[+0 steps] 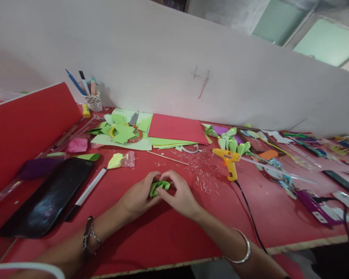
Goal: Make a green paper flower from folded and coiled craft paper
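Observation:
A small green folded paper piece (159, 187) is held between both hands above the red table (151, 244). My left hand (139, 195) is wrapped round its left side, fingers curled. From the right, the fingers and thumb of my right hand (182, 195) close on the same piece. Part of the paper is covered by the fingers. Just beyond the hands lies a thin wooden stick (168, 157). A yellow glue gun (230, 164) rests to the right, a transparent stick in its back end.
At left are a black tray-like object (46, 201), a white marker (90, 188) and a pen cup (93, 101). Green paper pieces with scissors (138, 134), red sheets (176, 128) and green paper buds (232, 141) lie behind. A purple power strip (318, 209) sits at right.

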A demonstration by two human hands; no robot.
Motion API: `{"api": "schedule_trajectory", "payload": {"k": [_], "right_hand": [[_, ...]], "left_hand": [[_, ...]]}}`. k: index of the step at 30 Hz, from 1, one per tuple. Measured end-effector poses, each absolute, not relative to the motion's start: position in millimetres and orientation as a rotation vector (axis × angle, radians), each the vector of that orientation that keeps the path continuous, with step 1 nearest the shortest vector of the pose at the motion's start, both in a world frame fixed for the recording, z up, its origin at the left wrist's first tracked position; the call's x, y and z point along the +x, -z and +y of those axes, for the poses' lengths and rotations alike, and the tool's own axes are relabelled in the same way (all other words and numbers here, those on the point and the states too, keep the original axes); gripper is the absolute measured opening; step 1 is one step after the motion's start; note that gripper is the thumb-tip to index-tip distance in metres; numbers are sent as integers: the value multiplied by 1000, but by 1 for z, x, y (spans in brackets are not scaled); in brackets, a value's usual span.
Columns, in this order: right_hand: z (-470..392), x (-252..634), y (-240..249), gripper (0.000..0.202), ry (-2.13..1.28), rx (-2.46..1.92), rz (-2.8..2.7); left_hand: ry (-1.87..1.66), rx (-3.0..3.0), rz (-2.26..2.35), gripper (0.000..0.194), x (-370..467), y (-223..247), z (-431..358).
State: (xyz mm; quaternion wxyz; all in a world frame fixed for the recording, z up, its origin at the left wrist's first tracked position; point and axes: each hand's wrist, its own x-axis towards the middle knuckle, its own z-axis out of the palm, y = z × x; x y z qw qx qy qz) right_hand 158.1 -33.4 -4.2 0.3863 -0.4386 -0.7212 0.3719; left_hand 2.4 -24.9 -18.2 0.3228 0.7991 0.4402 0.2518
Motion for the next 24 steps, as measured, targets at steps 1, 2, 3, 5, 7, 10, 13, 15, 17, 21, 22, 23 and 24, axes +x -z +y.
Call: {"api": "schedule_trajectory", "payload": {"k": [1,2,3,5,7,10,13,15,17,21,22,23,24], "right_hand": [[-33,158,5,14,-1014,-1121,-1787],[-33,157,5,13,-1089,-1124,-1730],[-33,157,6,12,-1165,-1128,-1672],[-32,157,7,12,-1289,-1140,-1571],[-30,157,7,13,-1356,-1140,-1506],[-28,158,7,16,-1450,-1089,-1434],[-27,157,8,21,-1536,-1045,-1364],[-27,157,9,23,-1562,-1049,-1330],[-27,156,11,24,-1571,-1070,-1320],[-28,155,12,21,-1545,-1068,-1360],[-29,155,12,20,-1512,-1057,-1387],[-30,155,11,21,-1458,-1049,-1431],[-31,156,10,25,-1383,-1048,-1494]], "left_hand": [[-660,2101,1136,32,2,18,-25],[-666,2105,1121,30,2,17,-25],[-677,2113,1113,29,2,16,-25],[-701,2133,1109,28,1,14,-26],[-718,2152,1100,27,0,12,-26],[-731,2171,1064,24,-1,10,-25],[-767,2182,1043,20,0,9,-24],[-801,2167,1050,18,1,8,-23],[-820,2133,1063,17,2,8,-23],[-848,1997,1096,18,3,6,-23],[-861,1938,1102,19,3,6,-23],[-873,1872,1102,19,3,5,-22],[-880,1799,1096,19,3,5,-22]]}}
